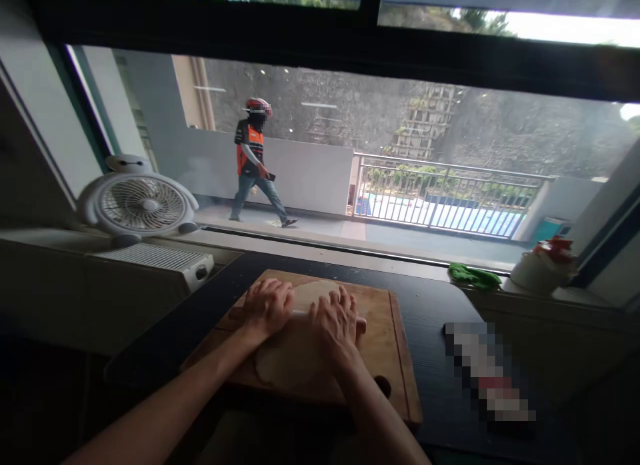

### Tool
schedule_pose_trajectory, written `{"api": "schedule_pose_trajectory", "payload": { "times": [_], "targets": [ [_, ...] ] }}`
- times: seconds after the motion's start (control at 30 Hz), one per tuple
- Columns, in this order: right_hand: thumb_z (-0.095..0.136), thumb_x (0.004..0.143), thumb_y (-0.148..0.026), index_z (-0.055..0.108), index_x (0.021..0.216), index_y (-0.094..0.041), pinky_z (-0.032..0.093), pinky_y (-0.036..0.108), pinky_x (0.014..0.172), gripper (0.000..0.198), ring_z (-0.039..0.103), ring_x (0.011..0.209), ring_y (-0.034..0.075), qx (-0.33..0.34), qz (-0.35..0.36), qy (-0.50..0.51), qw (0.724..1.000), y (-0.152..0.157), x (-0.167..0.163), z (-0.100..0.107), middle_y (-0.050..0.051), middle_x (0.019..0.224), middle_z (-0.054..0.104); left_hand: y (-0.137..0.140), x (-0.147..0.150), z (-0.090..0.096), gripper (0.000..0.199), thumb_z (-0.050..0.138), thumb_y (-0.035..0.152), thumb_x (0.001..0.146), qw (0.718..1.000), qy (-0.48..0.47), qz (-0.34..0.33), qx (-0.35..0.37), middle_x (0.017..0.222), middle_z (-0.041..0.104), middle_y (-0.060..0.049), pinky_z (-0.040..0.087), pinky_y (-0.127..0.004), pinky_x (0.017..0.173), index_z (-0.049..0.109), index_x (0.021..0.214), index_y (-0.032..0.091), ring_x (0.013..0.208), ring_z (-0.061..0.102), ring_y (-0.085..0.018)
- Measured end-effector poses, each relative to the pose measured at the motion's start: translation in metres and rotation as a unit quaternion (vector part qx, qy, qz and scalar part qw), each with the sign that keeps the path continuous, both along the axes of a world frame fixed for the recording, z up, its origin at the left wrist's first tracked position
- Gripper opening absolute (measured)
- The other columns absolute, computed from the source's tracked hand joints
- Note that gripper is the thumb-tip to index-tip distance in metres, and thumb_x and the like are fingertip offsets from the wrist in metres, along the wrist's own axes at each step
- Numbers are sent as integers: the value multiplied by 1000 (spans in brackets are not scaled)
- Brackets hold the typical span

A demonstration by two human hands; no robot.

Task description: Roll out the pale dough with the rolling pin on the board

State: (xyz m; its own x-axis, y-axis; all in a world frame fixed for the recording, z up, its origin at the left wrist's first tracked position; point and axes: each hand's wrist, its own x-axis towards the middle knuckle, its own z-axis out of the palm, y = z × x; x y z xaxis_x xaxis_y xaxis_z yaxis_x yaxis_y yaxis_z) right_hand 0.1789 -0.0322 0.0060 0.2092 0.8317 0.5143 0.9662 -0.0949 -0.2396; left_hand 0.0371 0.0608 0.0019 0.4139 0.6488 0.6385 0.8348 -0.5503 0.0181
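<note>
A wooden rolling pin [301,314] lies across a flat sheet of pale dough [290,355]. My left hand [269,305] presses on the pin toward its left end, fingers curled over it. My right hand [336,318] grips it toward the other end, where a short stub of wood sticks out past my fingers. Both hands hide much of the pin. Under the dough is a wooden cutting board [387,345] with a groove along its side and a dark hole near its front right corner.
The board rests on a dark table [425,312]. At right lies a blurred flat object [487,372]. On the window sill stand a white fan [149,205], a green cloth [474,276] and a white container [539,272]. Outside the window, a person in a helmet [255,158] is walking.
</note>
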Motion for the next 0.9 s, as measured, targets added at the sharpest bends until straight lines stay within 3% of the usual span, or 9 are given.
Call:
{"api": "schedule_pose_trajectory", "payload": {
  "times": [0.17,0.47,0.57,0.7,0.9],
  "targets": [
    [23,90,-37,61,90,-22,9,42,104,40,24,128,22,6,1,-9,1000,-6,-4,0,9,119,53,-13,-12,0,32,40,35,83,996,38,-81,-2,106,63,-7,27,-42,97,61,103,20,109,47,-26],
    [25,87,-45,62,94,-20,18,45,98,46,32,122,26,-73,-21,17,997,73,31,4,12,111,57,61,28,14,29,45,36,79,993,36,21,-114,103,62,-8,28,-42,93,62,97,21,109,44,-25],
    [26,87,-46,62,95,-19,22,45,95,46,35,119,27,-84,-28,17,996,87,38,4,13,110,58,73,33,15,28,46,34,77,989,33,35,-139,100,62,-10,29,-42,90,62,94,19,105,47,-26],
    [25,88,-46,62,94,-22,22,42,96,45,35,120,25,-85,-22,11,996,72,31,5,10,110,58,59,27,13,27,44,36,80,990,25,21,-135,98,62,-9,31,-42,87,63,89,20,102,48,-26],
    [24,90,-42,61,91,-23,14,39,101,42,29,125,23,-48,-22,-8,999,13,3,4,8,114,56,-1,2,9,28,39,35,84,997,5,0,-80,94,63,-9,27,-43,93,64,85,22,100,48,-26]
  ]
}}
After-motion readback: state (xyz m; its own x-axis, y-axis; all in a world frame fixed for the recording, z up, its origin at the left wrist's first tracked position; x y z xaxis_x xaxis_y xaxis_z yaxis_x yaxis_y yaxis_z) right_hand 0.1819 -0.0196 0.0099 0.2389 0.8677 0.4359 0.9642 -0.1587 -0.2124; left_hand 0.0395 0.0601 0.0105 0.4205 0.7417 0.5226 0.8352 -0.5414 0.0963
